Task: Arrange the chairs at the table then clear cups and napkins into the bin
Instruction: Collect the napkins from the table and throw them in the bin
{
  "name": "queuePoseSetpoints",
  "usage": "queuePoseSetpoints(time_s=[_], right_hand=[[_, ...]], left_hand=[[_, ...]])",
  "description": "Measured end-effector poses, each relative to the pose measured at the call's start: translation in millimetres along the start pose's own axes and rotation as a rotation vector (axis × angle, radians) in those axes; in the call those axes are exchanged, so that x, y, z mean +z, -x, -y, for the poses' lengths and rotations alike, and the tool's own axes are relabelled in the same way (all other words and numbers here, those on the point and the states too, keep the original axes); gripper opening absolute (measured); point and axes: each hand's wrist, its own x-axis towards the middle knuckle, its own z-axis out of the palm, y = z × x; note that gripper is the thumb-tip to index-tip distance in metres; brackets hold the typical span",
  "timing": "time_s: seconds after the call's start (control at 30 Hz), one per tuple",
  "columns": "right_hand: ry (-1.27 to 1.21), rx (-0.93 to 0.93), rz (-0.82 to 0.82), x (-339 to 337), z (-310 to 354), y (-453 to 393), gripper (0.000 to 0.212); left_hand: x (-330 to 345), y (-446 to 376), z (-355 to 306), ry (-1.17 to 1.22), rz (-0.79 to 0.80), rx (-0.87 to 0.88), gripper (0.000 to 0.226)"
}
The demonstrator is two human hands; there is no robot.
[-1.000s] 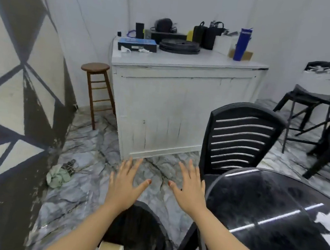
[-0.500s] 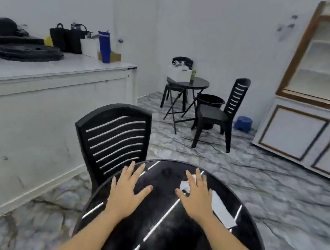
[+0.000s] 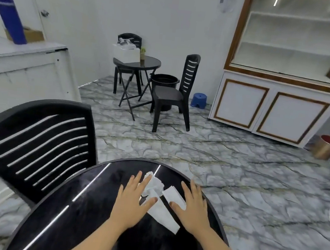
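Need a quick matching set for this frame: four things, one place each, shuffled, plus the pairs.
1. crumpled napkin
2. blue stool
3. black bucket
4. white box

A. on the far table
B. on the floor beside the cabinet
C. under the left hand
D. behind the far chair

Pairs: 1-C, 2-B, 3-D, 4-A

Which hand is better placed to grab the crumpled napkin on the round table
Left. The left hand is spread open with its fingertips already lying over the crumpled napkin. The right hand, also open, sits beside it at the flat folded napkin near the table edge.
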Motion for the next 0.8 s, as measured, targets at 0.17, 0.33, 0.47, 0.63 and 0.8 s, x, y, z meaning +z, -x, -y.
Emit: queuePoseSetpoints(time_s=[0.17, 0.33, 0.47, 0.63, 0.8], right_hand=[[0.034, 0.037, 0.051, 19, -14, -16, 0.090], [0.094, 0.046, 0.068, 35, -33, -31, 0.077], [0.150, -0.002, 0.057, 45, -43, -42, 0.102], [0.266, -0.009, 0.019, 53, -42, -46, 0.078], [0.267, -0.001, 0.006, 54, -45, -48, 0.064]], left_hand=[[23, -20, 4, -0.027, 0.080, 0.024, 0.080], [45, -36, 15, -0.095, 0.112, 0.032, 0.083], [59, -46, 23, -0.161, 0.121, 0.048, 0.097], [72, -56, 30, -0.244, 0.133, 0.060, 0.096], [86, -61, 38, -0.280, 0.072, 0.096, 0.094]])
